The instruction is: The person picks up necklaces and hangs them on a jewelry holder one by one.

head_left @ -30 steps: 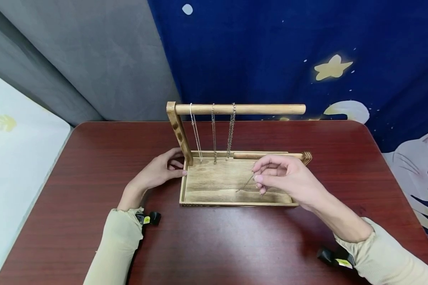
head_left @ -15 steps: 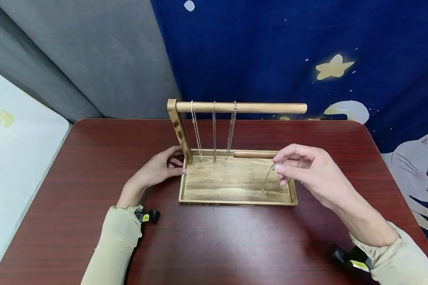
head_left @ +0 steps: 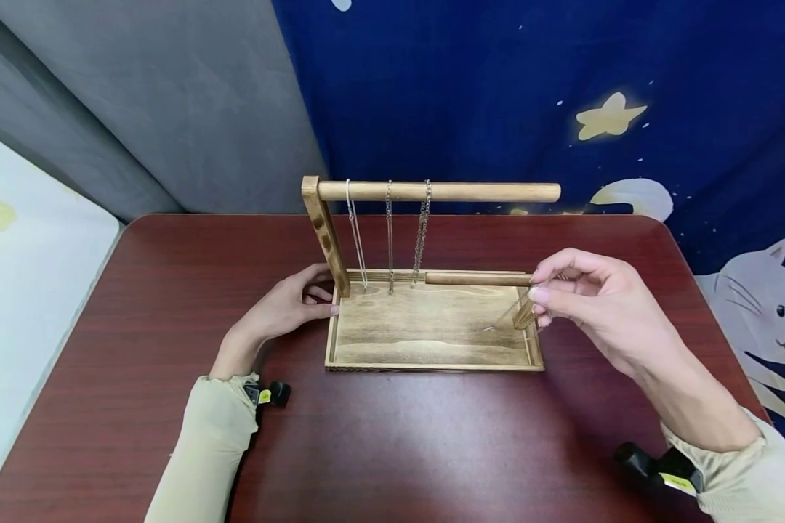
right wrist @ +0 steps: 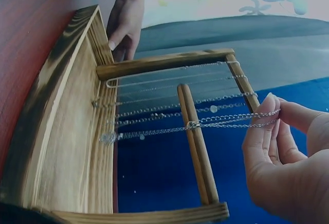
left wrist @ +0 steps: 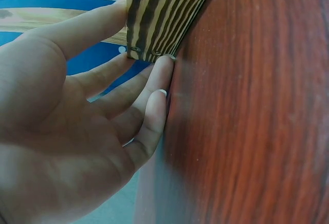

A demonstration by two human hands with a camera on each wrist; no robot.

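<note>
My right hand [head_left: 605, 309] pinches a fine silver chain necklace [right wrist: 234, 118] between thumb and fingers, near the stand's short right post [head_left: 525, 314]. Its lower end dangles above the tray floor. In the right wrist view the chain crosses in front of the lower bar [right wrist: 194, 144]; whether they touch I cannot tell. At the wooden jewelry stand's left end [head_left: 334, 334], my left hand [head_left: 281, 312] holds the corner, thumb on one side and fingertips [left wrist: 163, 67] against the striped wood. Several necklaces [head_left: 421, 232] hang from the tall upper bar [head_left: 497, 192].
The upper bar's right end is free-standing, and no necklaces hang on its right half. Dark red table [head_left: 392, 443] surrounds the stand. Behind it hang a blue curtain [head_left: 458, 94] and a grey one [head_left: 190, 94].
My right hand has moved rightward and slightly away from me, carrying the dangling necklace from over the tray to the short right post. My left hand keeps its place on the stand.
</note>
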